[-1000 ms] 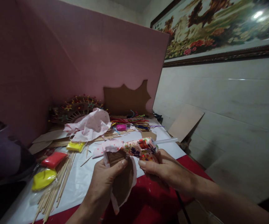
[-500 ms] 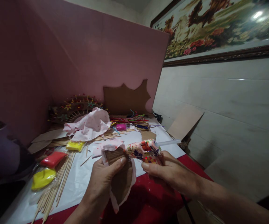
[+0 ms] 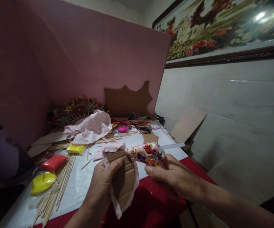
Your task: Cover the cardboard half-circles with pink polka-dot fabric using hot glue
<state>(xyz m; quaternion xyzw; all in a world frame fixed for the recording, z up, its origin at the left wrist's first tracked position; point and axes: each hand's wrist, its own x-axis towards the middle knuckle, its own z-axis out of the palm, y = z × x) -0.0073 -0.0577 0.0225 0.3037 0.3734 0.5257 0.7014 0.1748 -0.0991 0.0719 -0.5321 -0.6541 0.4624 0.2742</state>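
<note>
My left hand (image 3: 103,177) grips a leaf-shaped cardboard piece (image 3: 125,182), thumb flat on its brown face. Pale pink spotted fabric (image 3: 113,146) edges the cardboard and folds over at the top. In my right hand (image 3: 166,169) is a glue gun (image 3: 146,152) with a colourful floral pattern, fingers wrapped round its handle. A translucent glue stick (image 3: 173,145) sticks out of its rear. The nozzle points left, at the cardboard's upper right edge; whether it touches is too small to tell.
White sheeting (image 3: 74,183) covers part of a red table (image 3: 148,202). Wooden sticks (image 3: 64,183), yellow (image 3: 43,182) and red clay packets (image 3: 53,163) lie left. Crumpled pink fabric (image 3: 91,128), colourful pipe cleaners (image 3: 129,122) and a cut cardboard sheet (image 3: 127,99) are behind.
My left thumb has slid slightly left on the cardboard, baring more of its face. The glue gun stays at nearly the same place by the upper edge.
</note>
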